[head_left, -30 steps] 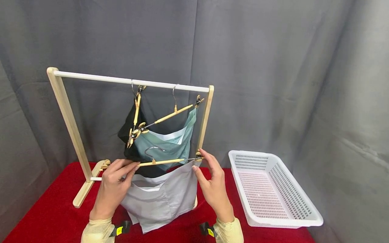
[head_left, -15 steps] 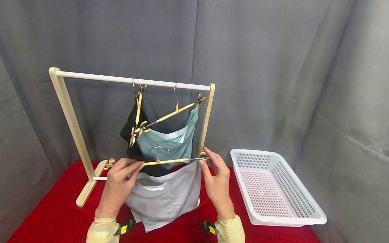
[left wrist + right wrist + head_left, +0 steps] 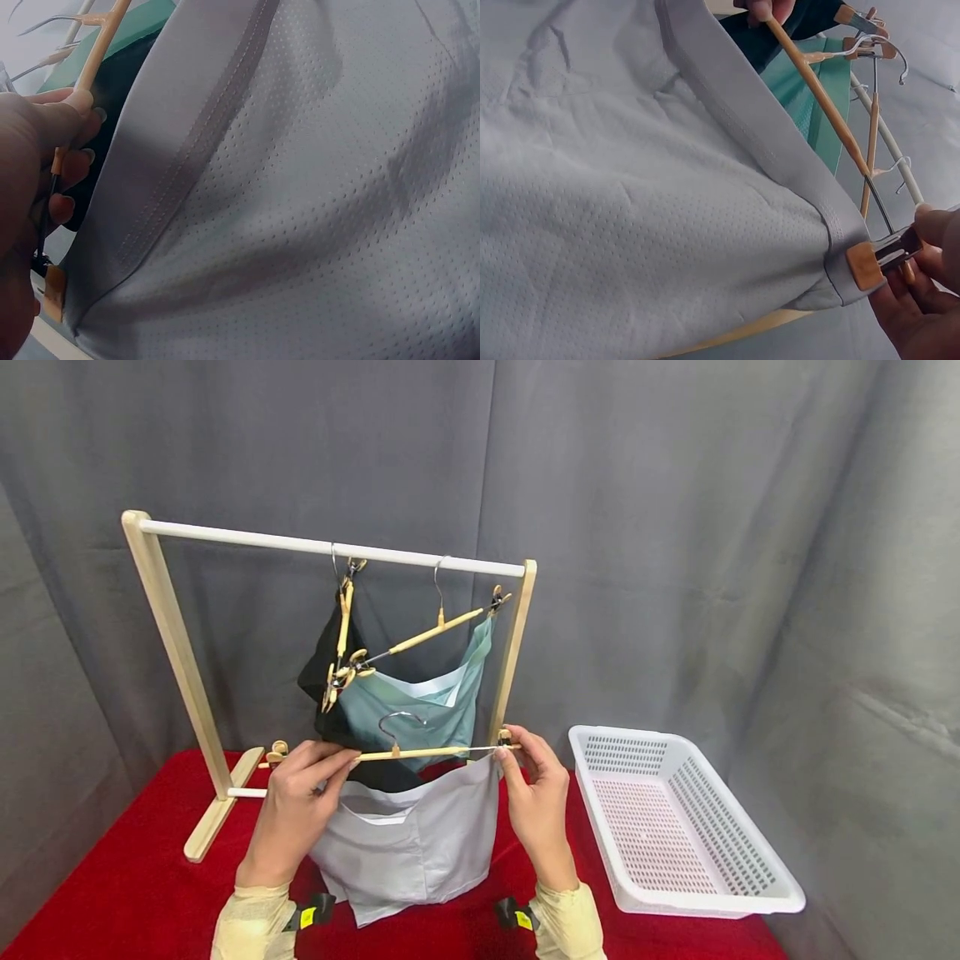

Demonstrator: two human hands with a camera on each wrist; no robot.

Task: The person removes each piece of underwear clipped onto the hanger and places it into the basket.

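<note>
Light grey underpants (image 3: pixel 420 852) hang by the waistband from a wooden clip hanger (image 3: pixel 427 752). My left hand (image 3: pixel 296 806) grips the hanger's bar left of its metal hook. Past that hand, the left clip (image 3: pixel 54 292) sits at one waistband corner. With thumb and fingers, my right hand (image 3: pixel 538 802) pinches the right clip (image 3: pixel 881 259), whose wooden pad lies over the other corner. The hook (image 3: pixel 401 717) points up, off the rack's rail. Behind, teal underpants (image 3: pixel 405 710) and a black garment (image 3: pixel 322 660) hang on two similar hangers.
A wooden rack (image 3: pixel 168 635) with a white rail (image 3: pixel 247 537) stands on the red cloth (image 3: pixel 112 868) behind my hands. Right of it is a white perforated basket (image 3: pixel 701 906). Grey curtains (image 3: pixel 637 543) surround the back and sides.
My right thumb and finger have closed together at the right clip. Both hands and the hanger have shifted slightly right; the view has moved a little too.
</note>
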